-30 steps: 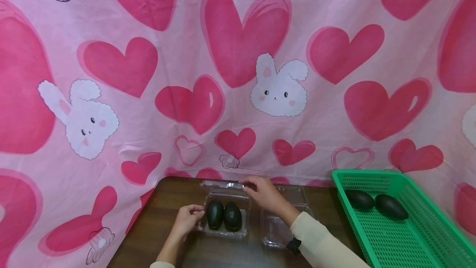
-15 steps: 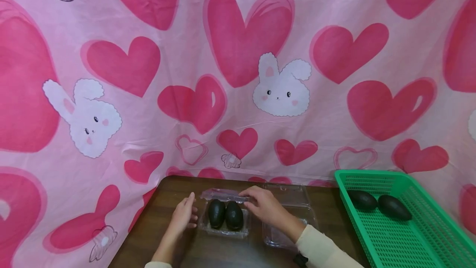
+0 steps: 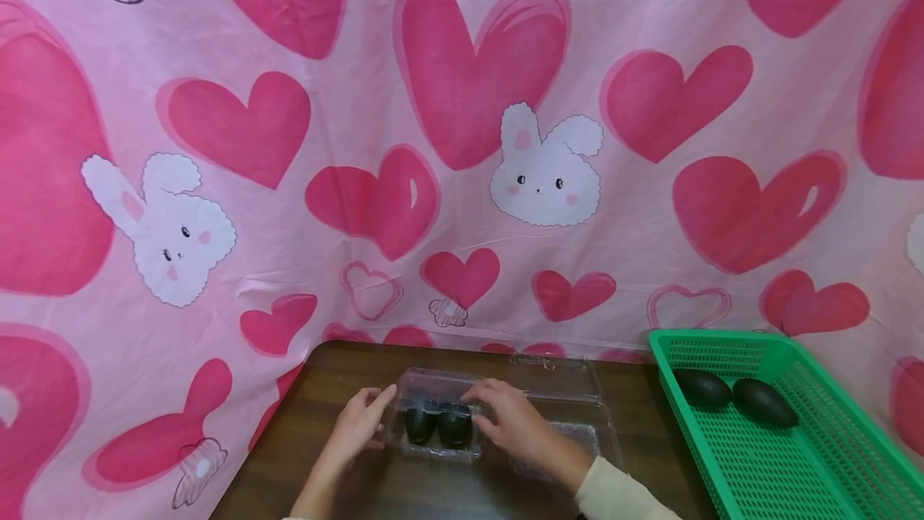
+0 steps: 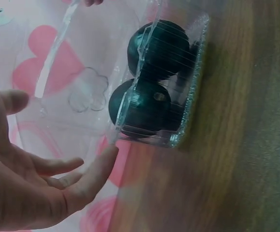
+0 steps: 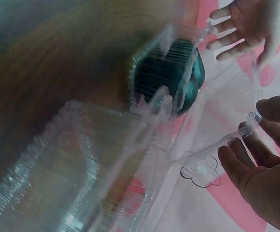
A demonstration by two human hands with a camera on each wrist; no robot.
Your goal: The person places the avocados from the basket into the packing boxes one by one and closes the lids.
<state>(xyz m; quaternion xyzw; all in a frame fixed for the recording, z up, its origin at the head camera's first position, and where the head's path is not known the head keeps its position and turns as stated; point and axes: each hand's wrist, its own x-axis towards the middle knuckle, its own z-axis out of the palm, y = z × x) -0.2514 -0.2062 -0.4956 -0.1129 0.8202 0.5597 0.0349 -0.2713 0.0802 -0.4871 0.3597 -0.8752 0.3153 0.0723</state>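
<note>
Two dark avocados [image 3: 420, 428] lie side by side in a clear plastic clamshell [image 4: 185, 121]. Its lid [image 3: 442, 383] leans partly over them, tilted up at the back. My right hand [image 3: 508, 422] pinches the lid's right edge; in the right wrist view, thumb and fingers [image 5: 234, 159] close on its rim. My left hand [image 3: 357, 424] is at the clamshell's left side, fingers spread and fairly straight. In the left wrist view, one fingertip [image 4: 110, 153] is right at the container's corner, and the thumb is beside the lid's edge.
A second clear clamshell [image 3: 563, 379] lies unfolded to the right, partly behind my right forearm. Further right stands a green basket [image 3: 689, 448] with two more avocados [image 3: 765, 403]. A pink patterned cloth [image 3: 462, 207] hangs behind the brown table [image 3: 289, 456].
My right hand has brought the lid forward and down over the avocados. The left hand has let go of the tray's left edge and now stands beside it with fingers spread.
</note>
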